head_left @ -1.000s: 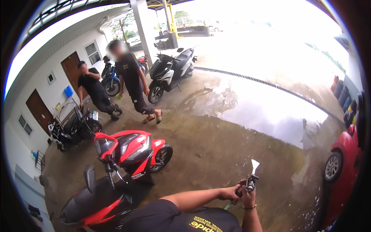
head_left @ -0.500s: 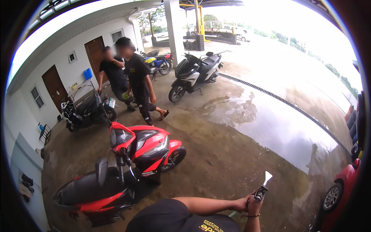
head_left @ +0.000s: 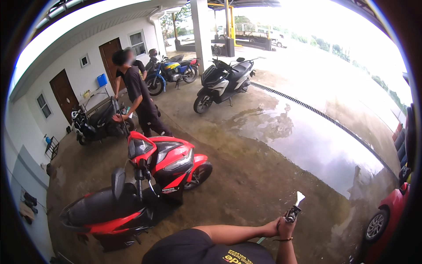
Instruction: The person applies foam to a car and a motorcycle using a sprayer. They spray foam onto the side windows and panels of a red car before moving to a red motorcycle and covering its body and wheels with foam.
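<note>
Ahead of my body, my right hand (head_left: 286,228) is closed around a dark spray gun (head_left: 292,214) with a white flared tip (head_left: 300,198). My left hand (head_left: 272,229) is closed against the gun's grip, pressed up to the right hand; its fingers are partly hidden. A thin greenish hose (head_left: 261,240) shows below the wrists. The gun points forward, away from me, over the wet floor. To my left stands a red and black scooter (head_left: 173,163) with water drops on its panels, apart from both hands.
A person in dark clothes (head_left: 140,94) stands beyond the red scooter, partly covering another person. A black scooter (head_left: 99,121), a white and black scooter (head_left: 224,83) and a blue motorcycle (head_left: 171,72) stand farther off. A red car (head_left: 389,211) is at right; a drain grate (head_left: 316,114) crosses the wet concrete.
The nearer person has moved left and turned, one arm now reaching out beside the red scooter. My hands and the spray gun have shifted slightly left.
</note>
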Available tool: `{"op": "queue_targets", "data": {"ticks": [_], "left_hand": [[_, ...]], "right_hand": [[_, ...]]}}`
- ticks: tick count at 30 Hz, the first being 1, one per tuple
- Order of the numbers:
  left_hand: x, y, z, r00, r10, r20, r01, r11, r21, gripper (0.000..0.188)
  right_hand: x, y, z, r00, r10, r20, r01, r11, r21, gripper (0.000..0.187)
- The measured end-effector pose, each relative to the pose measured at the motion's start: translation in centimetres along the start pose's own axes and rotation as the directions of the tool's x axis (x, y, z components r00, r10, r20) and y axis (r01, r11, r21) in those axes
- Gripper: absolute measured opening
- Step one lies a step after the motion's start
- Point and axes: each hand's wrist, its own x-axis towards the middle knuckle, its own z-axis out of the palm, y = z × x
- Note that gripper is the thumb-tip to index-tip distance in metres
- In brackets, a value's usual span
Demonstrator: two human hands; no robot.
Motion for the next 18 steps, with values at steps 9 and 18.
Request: {"op": "queue_targets", "data": {"ticks": [9,18], "left_hand": [[-1.5,-0.2,0.0,0.997,-0.008,-0.079,0.006,0.999,-0.031,0.062],[-2.5,0.7,-0.9,0.992,0.03,-0.119,-0.028,0.999,0.024,0.061]], "right_hand": [[-0.4,-0.1,1.1,0.998,-0.031,0.061,0.031,1.0,-0.002,0.035],[-0.3,0.7,1.7,0.995,-0.014,0.102,0.024,0.996,-0.091,0.033]]}}
